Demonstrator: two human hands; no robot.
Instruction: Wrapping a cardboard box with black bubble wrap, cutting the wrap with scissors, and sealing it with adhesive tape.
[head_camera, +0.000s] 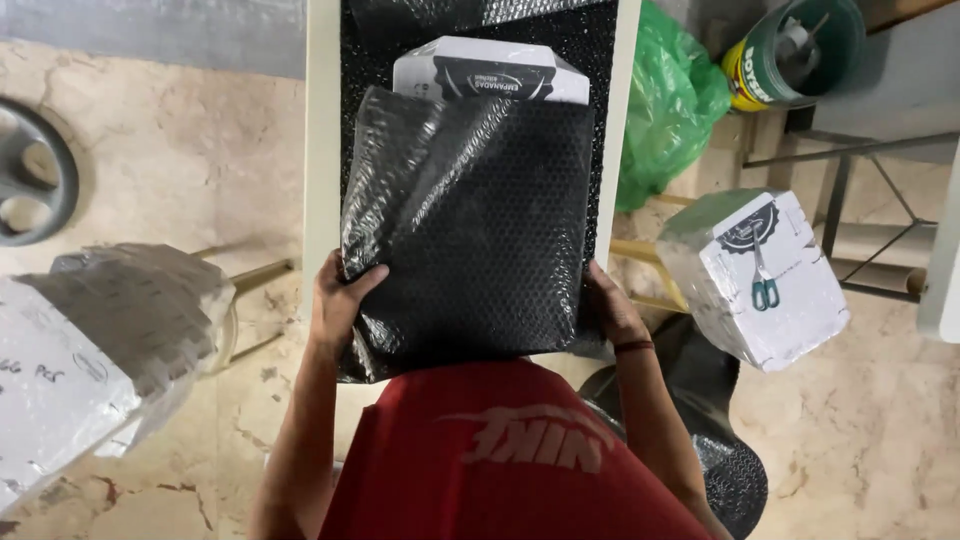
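I hold the black bubble-wrap sheet (470, 230) by its near corners, left hand (340, 300) and right hand (608, 305) each clamped on an edge, its long axis running away from me over the white box (490, 72) on the table (322, 120).

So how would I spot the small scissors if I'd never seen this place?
Look right of the narrow table, past the person's right hand, to the white stack of flat boxes. The scissors lie on top of it, the only thing there with teal handles.
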